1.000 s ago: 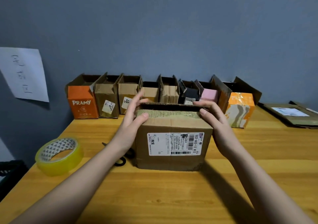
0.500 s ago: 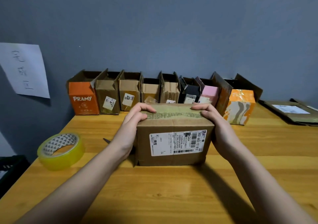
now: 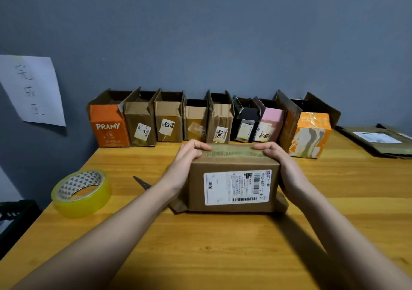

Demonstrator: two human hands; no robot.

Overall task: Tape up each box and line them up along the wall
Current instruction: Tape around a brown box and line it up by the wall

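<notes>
The brown cardboard box with a white shipping label (image 3: 233,185) is gripped between the left hand (image 3: 187,162) and right hand (image 3: 279,165), fingers curled over its top flaps, apparently so they are kept closed for the yellow tape roll (image 3: 82,192) left of the left hand.

The box (image 3: 231,178) at centre is matt brown cardboard with a smooth white paper label (image 3: 237,187) and glossy old tape on top. The table (image 3: 200,245) is smooth, grained wood. At 9 o'clock, the tape roll (image 3: 81,192) is shiny yellowish plastic.
</notes>
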